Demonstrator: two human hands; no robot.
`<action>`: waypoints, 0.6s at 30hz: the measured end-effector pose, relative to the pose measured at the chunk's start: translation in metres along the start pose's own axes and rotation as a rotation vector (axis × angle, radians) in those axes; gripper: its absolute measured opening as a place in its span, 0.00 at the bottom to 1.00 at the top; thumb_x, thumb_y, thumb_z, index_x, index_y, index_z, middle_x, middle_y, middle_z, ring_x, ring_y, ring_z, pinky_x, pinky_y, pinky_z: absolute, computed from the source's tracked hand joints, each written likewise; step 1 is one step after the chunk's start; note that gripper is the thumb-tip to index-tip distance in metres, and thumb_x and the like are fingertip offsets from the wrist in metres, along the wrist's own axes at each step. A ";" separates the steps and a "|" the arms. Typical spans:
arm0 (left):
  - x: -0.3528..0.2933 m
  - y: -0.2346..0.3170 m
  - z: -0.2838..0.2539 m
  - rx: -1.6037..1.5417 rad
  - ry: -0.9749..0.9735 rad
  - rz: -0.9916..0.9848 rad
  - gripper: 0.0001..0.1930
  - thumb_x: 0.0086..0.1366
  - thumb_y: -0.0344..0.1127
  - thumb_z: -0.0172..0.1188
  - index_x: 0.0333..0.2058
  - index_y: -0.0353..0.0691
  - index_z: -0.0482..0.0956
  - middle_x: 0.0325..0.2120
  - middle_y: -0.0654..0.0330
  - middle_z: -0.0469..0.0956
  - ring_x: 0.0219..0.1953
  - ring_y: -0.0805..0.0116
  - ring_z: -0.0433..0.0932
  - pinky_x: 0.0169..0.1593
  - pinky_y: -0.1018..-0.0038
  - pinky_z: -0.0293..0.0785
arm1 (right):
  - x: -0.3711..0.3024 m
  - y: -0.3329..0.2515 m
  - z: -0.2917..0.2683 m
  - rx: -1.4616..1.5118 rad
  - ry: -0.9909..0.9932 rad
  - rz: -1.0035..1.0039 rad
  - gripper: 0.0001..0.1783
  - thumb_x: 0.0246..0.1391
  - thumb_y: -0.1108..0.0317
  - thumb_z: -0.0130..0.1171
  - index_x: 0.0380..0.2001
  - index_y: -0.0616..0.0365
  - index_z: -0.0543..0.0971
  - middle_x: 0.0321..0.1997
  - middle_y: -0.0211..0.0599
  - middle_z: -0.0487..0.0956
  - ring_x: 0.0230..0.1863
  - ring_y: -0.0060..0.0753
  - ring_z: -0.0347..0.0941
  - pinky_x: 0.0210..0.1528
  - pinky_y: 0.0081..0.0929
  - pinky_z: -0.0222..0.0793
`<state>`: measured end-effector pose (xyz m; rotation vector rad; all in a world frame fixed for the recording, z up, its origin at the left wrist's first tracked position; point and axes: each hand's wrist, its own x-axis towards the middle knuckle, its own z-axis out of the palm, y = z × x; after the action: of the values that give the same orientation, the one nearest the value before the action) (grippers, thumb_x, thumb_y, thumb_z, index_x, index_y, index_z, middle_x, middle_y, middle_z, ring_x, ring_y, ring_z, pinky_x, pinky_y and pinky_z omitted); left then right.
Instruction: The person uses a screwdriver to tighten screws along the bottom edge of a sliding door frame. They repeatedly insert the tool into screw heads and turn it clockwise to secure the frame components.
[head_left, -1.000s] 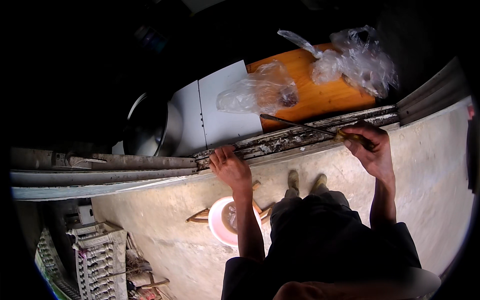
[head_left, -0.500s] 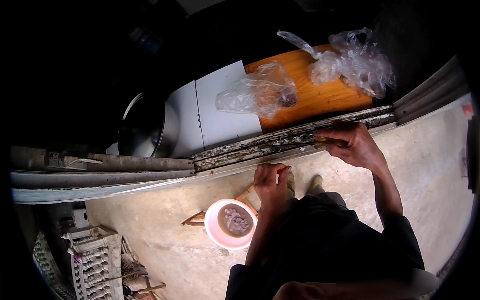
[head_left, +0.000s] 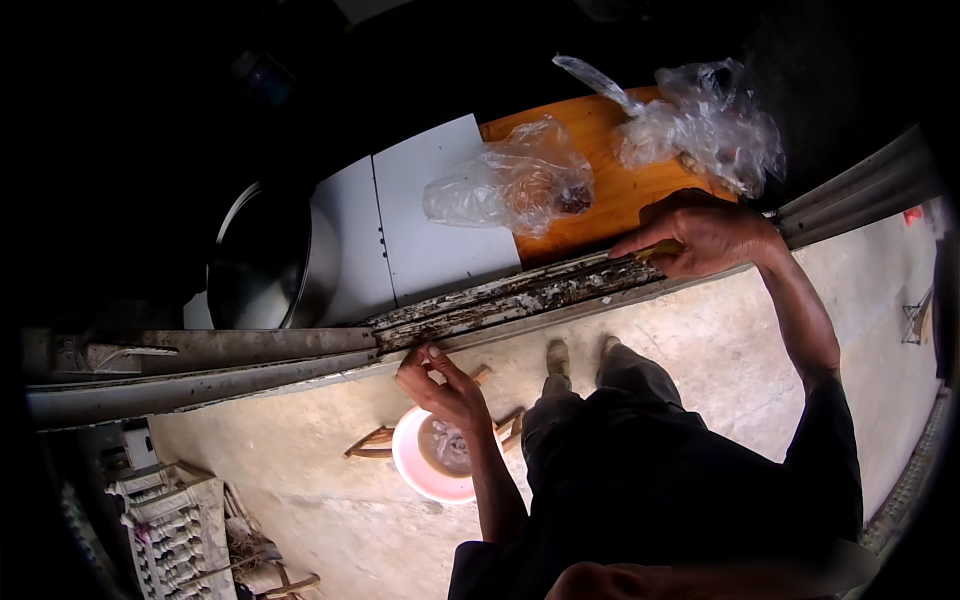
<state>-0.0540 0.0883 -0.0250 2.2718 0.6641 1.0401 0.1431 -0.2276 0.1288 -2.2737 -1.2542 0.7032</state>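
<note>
My right hand (head_left: 700,232) is closed around the yellow handle of a screwdriver-like tool (head_left: 660,248), held over the right part of the dirty window track (head_left: 540,290). Its tip is hard to make out against the dark grooves. Flaking paint and dark crumbs lie along the track. My left hand (head_left: 440,385) is just below the track's left end, thumb and fingers pressed together. Whatever is between those fingertips, if anything, is too small to tell. Below that hand stands a pink basin (head_left: 410,460) with murky water and a greyish cloth (head_left: 446,440) in it.
Beyond the track, a clear plastic bag (head_left: 520,185) lies across a white board (head_left: 440,220) and a wooden board (head_left: 610,200). Another bag (head_left: 715,130) sits farther right. A metal pot (head_left: 318,265) stands left. Sliding window frames (head_left: 230,360) and a balustrade piece (head_left: 175,530) are at left.
My left hand has moved left along the sill, over the basin's far edge. My right hand has shifted slightly up the track, still holding the yellow-handled tool, with the index finger now extended.
</note>
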 end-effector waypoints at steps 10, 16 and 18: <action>0.004 0.000 0.020 -0.030 0.185 -0.141 0.10 0.72 0.35 0.60 0.45 0.35 0.76 0.39 0.57 0.75 0.37 0.63 0.70 0.44 0.66 0.67 | 0.033 -0.002 0.002 0.116 -0.160 0.076 0.20 0.67 0.66 0.54 0.60 0.51 0.79 0.26 0.40 0.83 0.23 0.26 0.77 0.36 0.31 0.74; 0.005 0.006 0.029 -0.008 0.200 -0.136 0.10 0.71 0.34 0.61 0.46 0.36 0.76 0.39 0.57 0.75 0.36 0.64 0.70 0.43 0.66 0.68 | 0.052 -0.030 0.002 0.094 -0.212 0.160 0.18 0.67 0.65 0.52 0.57 0.52 0.80 0.28 0.42 0.84 0.30 0.34 0.83 0.42 0.38 0.78; 0.005 0.009 0.031 -0.017 0.213 -0.151 0.10 0.71 0.34 0.60 0.45 0.36 0.76 0.39 0.57 0.74 0.36 0.64 0.70 0.43 0.66 0.69 | 0.066 -0.035 0.007 0.154 -0.227 0.146 0.18 0.67 0.66 0.52 0.57 0.51 0.80 0.28 0.42 0.84 0.29 0.33 0.83 0.42 0.38 0.78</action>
<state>-0.0245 0.0767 -0.0334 2.0780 0.8954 1.2184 0.1468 -0.1533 0.1300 -2.2212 -1.0948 1.0986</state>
